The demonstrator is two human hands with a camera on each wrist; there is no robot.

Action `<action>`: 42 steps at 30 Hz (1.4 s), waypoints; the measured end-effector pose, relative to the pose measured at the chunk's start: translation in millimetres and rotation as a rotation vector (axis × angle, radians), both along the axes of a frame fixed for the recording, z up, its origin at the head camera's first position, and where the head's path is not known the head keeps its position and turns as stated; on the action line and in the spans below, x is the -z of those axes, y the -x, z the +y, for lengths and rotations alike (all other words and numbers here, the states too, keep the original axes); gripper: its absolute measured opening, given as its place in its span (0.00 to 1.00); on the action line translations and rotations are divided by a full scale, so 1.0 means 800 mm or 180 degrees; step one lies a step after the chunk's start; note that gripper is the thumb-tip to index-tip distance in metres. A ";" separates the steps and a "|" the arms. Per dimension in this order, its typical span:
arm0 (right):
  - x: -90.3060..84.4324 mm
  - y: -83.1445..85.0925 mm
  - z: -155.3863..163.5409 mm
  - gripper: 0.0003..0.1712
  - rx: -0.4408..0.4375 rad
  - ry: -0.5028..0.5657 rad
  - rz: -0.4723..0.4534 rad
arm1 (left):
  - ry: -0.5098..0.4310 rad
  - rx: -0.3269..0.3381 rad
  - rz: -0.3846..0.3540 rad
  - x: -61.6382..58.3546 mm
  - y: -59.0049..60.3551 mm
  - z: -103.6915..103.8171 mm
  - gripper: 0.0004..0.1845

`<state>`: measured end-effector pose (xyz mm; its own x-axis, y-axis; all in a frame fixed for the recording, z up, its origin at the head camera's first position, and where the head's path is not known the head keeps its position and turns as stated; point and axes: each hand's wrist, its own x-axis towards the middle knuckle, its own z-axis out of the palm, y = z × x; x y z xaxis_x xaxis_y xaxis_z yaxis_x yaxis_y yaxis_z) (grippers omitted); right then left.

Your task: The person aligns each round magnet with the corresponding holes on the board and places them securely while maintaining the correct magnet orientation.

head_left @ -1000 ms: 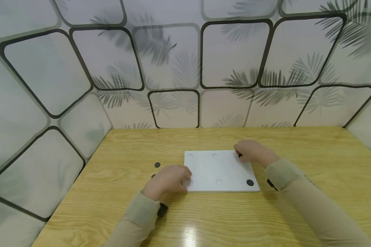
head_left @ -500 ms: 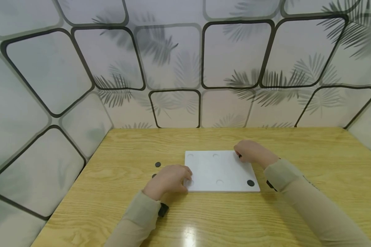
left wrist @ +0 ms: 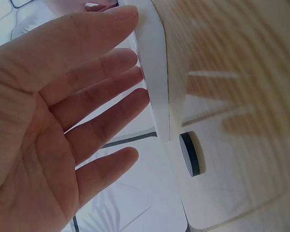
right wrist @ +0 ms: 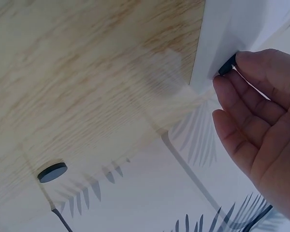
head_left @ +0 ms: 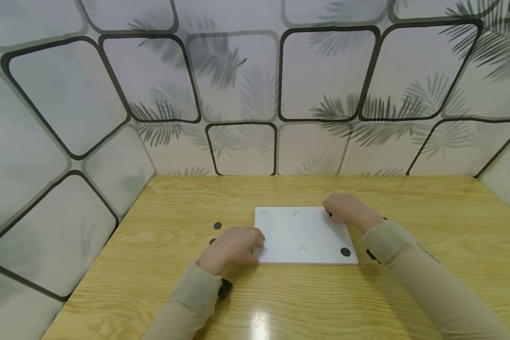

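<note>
While the right hand (head_left: 352, 209) pinches a black disc (right wrist: 226, 66) at the far right corner of the white board (head_left: 299, 231), the left hand (head_left: 233, 245) just rests relaxed fingers on its left edge. Another disc (head_left: 345, 252) sits near right, lined up with a shallow round recess (head_left: 302, 250).

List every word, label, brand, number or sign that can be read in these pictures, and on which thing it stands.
No readable text: board, discs and table show none; the wall bears only a pattern.
A dark mark on the right sleeve is too small to read.
</note>
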<state>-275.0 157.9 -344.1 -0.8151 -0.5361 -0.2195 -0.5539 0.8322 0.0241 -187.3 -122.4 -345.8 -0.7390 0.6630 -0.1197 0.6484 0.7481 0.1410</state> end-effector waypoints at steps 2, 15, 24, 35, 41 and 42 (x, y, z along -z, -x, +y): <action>0.000 0.000 0.000 0.10 -0.0024 0.0005 0.0027 | 0.0006 0.0018 0.0013 0.000 0.000 0.000 0.16; -0.002 -0.003 -0.002 0.13 0.0060 -0.0047 0.0101 | 0.0009 -0.0006 0.0003 0.001 0.001 0.000 0.16; -0.001 -0.005 -0.002 0.13 0.0025 -0.0047 0.0142 | -0.0037 -0.0025 -0.0020 0.001 -0.001 0.000 0.16; 0.001 -0.003 -0.002 0.13 0.0063 -0.0069 0.0133 | -0.0045 -0.0052 -0.0018 0.000 -0.001 0.000 0.15; 0.002 -0.002 -0.003 0.12 0.0112 -0.0094 0.0105 | -0.0049 -0.0041 -0.0004 0.001 -0.001 0.000 0.15; 0.002 -0.001 -0.003 0.11 0.0115 -0.0095 0.0109 | -0.0049 -0.0039 -0.0004 0.001 0.000 0.000 0.15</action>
